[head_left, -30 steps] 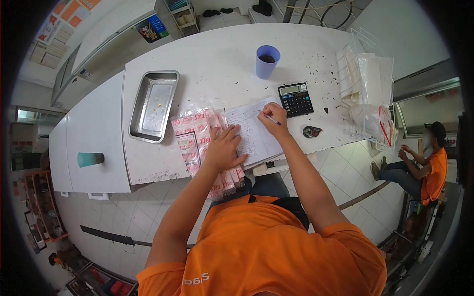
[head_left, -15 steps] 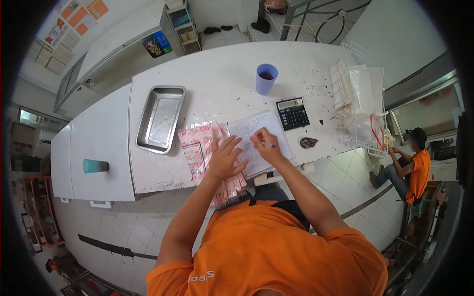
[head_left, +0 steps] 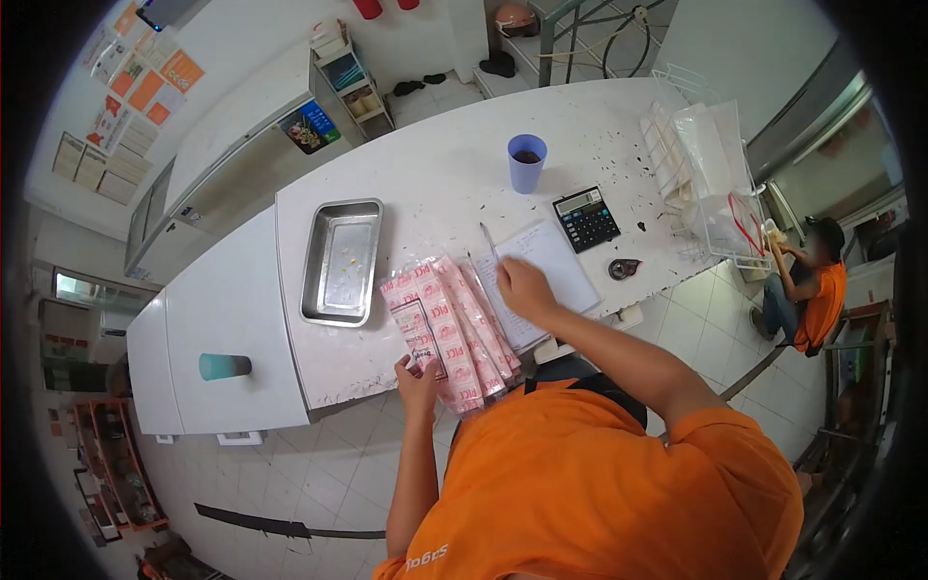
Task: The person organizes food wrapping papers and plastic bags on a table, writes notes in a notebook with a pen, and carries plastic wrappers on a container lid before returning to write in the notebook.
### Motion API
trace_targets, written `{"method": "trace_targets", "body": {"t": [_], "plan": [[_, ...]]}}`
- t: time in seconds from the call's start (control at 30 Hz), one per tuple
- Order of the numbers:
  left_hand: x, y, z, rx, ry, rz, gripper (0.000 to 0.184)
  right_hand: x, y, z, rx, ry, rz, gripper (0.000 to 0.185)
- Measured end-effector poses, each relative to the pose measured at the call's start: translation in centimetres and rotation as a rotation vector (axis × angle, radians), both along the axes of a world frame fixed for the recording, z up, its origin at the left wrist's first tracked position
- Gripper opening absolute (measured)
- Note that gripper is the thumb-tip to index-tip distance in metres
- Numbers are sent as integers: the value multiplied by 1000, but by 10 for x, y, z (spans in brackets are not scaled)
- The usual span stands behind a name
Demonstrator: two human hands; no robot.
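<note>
My left hand (head_left: 418, 389) is at the near left edge of a stack of clear plastic bags with pink print (head_left: 447, 333), its fingers and thumb closed on the edge of the front bag. The bags lie fanned out, partly over the left side of an open notebook (head_left: 553, 266) with handwriting. Over the notebook, my right hand (head_left: 525, 289) is closed around a thin pen (head_left: 489, 240), which sticks out toward the far side. A black calculator (head_left: 586, 220) lies right of the notebook, and a small dark correction-tape-like object (head_left: 623, 269) sits nearer the table edge.
A metal tray (head_left: 342, 261) with small crumbs lies left of the bags. Beyond the notebook stands a blue cup (head_left: 527, 164) with dark contents. A teal cup (head_left: 224, 366) lies far left. A white wire rack (head_left: 710, 184) holds plastic bags at right; another person (head_left: 818, 295) sits beyond it.
My left hand has moved from on top of the bags to their near left edge. My right hand has stopped its writing pose, and the pen now points away. The view has shifted.
</note>
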State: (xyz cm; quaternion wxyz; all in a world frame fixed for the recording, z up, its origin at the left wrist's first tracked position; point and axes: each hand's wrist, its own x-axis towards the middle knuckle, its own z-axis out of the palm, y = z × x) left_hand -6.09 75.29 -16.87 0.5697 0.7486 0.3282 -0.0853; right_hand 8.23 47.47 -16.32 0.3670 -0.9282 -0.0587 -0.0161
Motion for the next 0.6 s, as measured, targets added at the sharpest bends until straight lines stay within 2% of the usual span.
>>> {"method": "trace_targets", "body": {"t": [0.07, 0.13, 0.23, 0.33, 0.43, 0.57, 0.6], "plan": [[4, -1, 2, -58, 13, -11, 78, -50, 7, -10, 142, 210, 39, 46], [10, 0, 5, -184, 19, -46, 74, -71, 22, 7, 266, 621, 8, 71], [24, 3, 12, -459, -2, -109, 66, -73, 34, 24, 296, 522, 155, 95], [25, -11, 28, -659, -77, -135, 61, -71, 47, 14, 131, 543, 154, 124], [19, -2, 16, -840, -100, -130, 62, -73, 56, 30, 91, 557, 129, 132], [-6, 19, -25, -1023, -241, 51, 66, -82, 59, 62, 166, 437, 203, 126], [-11, 38, -45, -1012, -225, -27, 74, -85, 63, 66, 175, 368, 225, 125]]}}
